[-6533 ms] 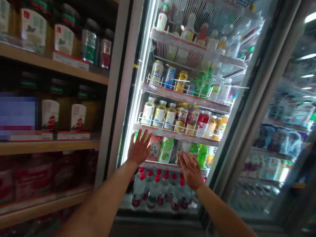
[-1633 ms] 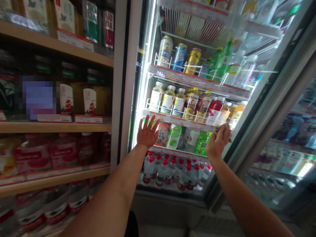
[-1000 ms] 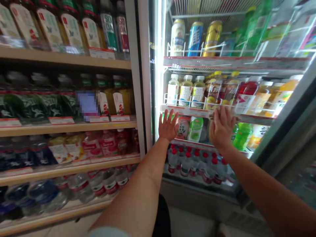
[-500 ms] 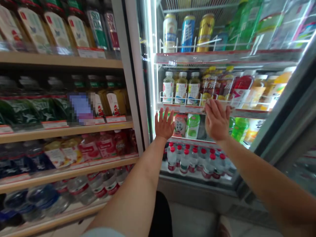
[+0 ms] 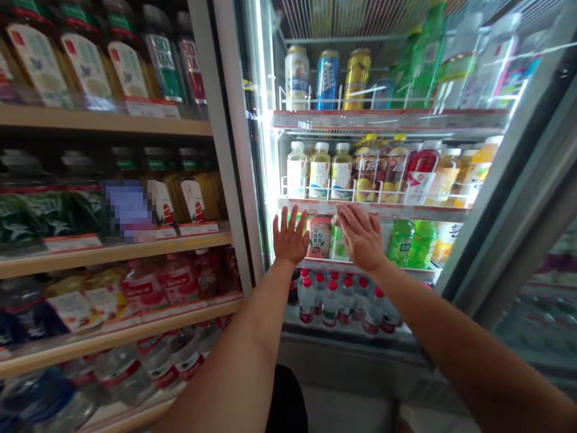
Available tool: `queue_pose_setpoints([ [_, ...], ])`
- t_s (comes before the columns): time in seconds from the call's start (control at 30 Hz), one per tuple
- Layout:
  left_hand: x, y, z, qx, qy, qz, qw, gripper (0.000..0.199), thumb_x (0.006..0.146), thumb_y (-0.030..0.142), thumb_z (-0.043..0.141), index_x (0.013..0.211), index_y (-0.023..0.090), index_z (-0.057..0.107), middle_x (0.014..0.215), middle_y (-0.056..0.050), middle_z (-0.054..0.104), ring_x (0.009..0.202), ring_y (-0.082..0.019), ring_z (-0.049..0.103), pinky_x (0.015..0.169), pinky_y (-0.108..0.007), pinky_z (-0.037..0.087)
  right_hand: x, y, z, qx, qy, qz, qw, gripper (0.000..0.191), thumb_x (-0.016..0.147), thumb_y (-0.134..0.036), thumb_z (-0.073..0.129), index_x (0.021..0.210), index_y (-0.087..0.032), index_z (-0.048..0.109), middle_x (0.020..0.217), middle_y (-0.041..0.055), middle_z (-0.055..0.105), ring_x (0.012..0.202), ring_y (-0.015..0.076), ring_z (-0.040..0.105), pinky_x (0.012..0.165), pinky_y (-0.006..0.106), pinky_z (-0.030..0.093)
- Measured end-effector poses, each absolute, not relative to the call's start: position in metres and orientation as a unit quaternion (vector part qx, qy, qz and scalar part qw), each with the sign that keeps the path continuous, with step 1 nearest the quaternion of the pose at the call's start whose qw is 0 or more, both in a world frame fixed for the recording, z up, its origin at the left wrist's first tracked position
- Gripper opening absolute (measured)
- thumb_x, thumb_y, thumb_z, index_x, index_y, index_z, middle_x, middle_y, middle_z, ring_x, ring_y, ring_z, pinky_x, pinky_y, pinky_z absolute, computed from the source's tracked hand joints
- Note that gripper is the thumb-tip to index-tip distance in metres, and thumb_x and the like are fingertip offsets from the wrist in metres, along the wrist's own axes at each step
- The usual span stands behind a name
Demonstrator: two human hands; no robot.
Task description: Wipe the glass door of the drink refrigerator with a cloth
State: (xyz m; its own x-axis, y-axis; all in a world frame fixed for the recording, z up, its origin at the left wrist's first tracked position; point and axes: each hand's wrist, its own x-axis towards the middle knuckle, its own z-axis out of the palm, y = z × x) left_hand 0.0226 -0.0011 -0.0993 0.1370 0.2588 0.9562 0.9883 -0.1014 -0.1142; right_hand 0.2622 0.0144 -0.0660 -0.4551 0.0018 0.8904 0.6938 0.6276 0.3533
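Observation:
My left hand (image 5: 290, 237) is spread flat, fingers apart and pointing up, against the glass door (image 5: 360, 361) of a lit drinks cooler. It has nothing in it. To its right, my right hand (image 5: 360, 237) presses on the same glass with its fingers together. Under its fingers a bit of a pale cloth (image 5: 336, 220) shows; the rest is hidden by the hand. Behind the glass, near both hands, stand a red-labelled drink (image 5: 320, 237) and green bottles (image 5: 401, 240).
Cooler shelves hold cans (image 5: 327, 78), tea bottles (image 5: 320, 171) and red-capped water bottles (image 5: 331, 300). At left, an open wooden shelf (image 5: 112, 252) carries several rows of drinks. A thick metal door frame (image 5: 478, 264) stands at right.
My right hand has slid left across the glass with the cloth, closer to my left hand. The left hand stays spread on the door. The view has shifted slightly.

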Motion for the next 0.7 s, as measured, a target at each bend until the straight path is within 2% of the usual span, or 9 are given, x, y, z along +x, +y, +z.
queue_pose_setpoints([
  [0.07, 0.023, -0.001, -0.099, -0.606, -0.511, -0.411, 0.450, 0.057, 0.105, 0.036, 0.043, 0.161, 0.022, 0.038, 0.167, -0.009, 0.033, 0.159, -0.024, -0.004, 0.132, -0.057, 0.004, 0.250, 0.010, -0.072, -0.237, -0.767, -0.363, 0.473, 0.061, 0.102, -0.016, 0.048, 0.162, -0.021, 0.036, 0.159, 0.0066, 0.050, 0.151, 0.0230, 0.039, 0.124, 0.042, 0.016],
  [0.2, 0.023, -0.002, -0.099, -0.604, -0.498, -0.418, 0.460, 0.057, 0.105, 0.036, 0.045, 0.160, 0.020, 0.039, 0.167, -0.010, 0.033, 0.160, -0.025, -0.004, 0.132, -0.056, 0.004, 0.247, 0.005, -0.114, -0.127, -0.841, -0.393, 0.349, 0.051, 0.099, -0.010, 0.047, 0.149, -0.020, 0.055, 0.157, 0.0028, 0.053, 0.151, 0.0186, 0.038, 0.120, 0.039, 0.025],
  [0.27, 0.022, -0.002, -0.099, -0.613, -0.498, -0.421, 0.447, 0.058, 0.104, 0.035, 0.046, 0.160, 0.020, 0.040, 0.168, -0.010, 0.032, 0.160, -0.026, -0.002, 0.131, -0.056, 0.004, 0.253, 0.007, -0.121, -0.080, -0.854, -0.409, 0.311, 0.050, 0.097, -0.008, 0.048, 0.144, -0.020, 0.059, 0.156, 0.0008, 0.055, 0.149, 0.0174, 0.040, 0.118, 0.037, 0.028],
  [0.33, 0.021, -0.001, -0.099, -0.615, -0.501, -0.419, 0.443, 0.058, 0.104, 0.035, 0.046, 0.159, 0.020, 0.041, 0.167, -0.010, 0.033, 0.160, -0.027, 0.000, 0.131, -0.057, 0.005, 0.258, 0.009, -0.110, -0.085, -0.849, -0.411, 0.321, 0.051, 0.097, -0.008, 0.049, 0.147, -0.020, 0.057, 0.154, 0.0012, 0.056, 0.147, 0.0180, 0.043, 0.119, 0.038, 0.026],
  [0.5, 0.020, -0.001, -0.099, -0.604, -0.486, -0.418, 0.474, 0.057, 0.105, 0.044, 0.043, 0.157, 0.019, 0.044, 0.166, -0.011, 0.037, 0.160, -0.027, 0.002, 0.132, -0.055, 0.006, 0.249, 0.006, -0.074, -0.216, -0.782, -0.376, 0.449, 0.058, 0.100, -0.015, 0.050, 0.157, -0.021, 0.044, 0.155, 0.0043, 0.055, 0.146, 0.0233, 0.045, 0.122, 0.041, 0.017],
  [0.57, 0.020, -0.001, -0.099, -0.605, -0.489, -0.418, 0.469, 0.057, 0.106, 0.044, 0.043, 0.158, 0.020, 0.044, 0.166, -0.010, 0.037, 0.160, -0.027, 0.005, 0.131, -0.055, 0.007, 0.245, 0.003, -0.084, -0.205, -0.794, -0.376, 0.431, 0.056, 0.100, -0.014, 0.050, 0.156, -0.021, 0.047, 0.156, 0.0041, 0.054, 0.147, 0.0232, 0.044, 0.122, 0.042, 0.018],
  [0.7, 0.021, -0.002, -0.099, -0.603, -0.482, -0.426, 0.472, 0.055, 0.107, 0.039, 0.039, 0.159, 0.020, 0.042, 0.166, -0.009, 0.037, 0.160, -0.026, 0.006, 0.132, -0.054, 0.007, 0.253, 0.004, -0.116, -0.089, -0.854, -0.397, 0.323, 0.049, 0.097, -0.007, 0.046, 0.142, -0.020, 0.062, 0.155, -0.0005, 0.055, 0.144, 0.0185, 0.046, 0.122, 0.039, 0.021],
])
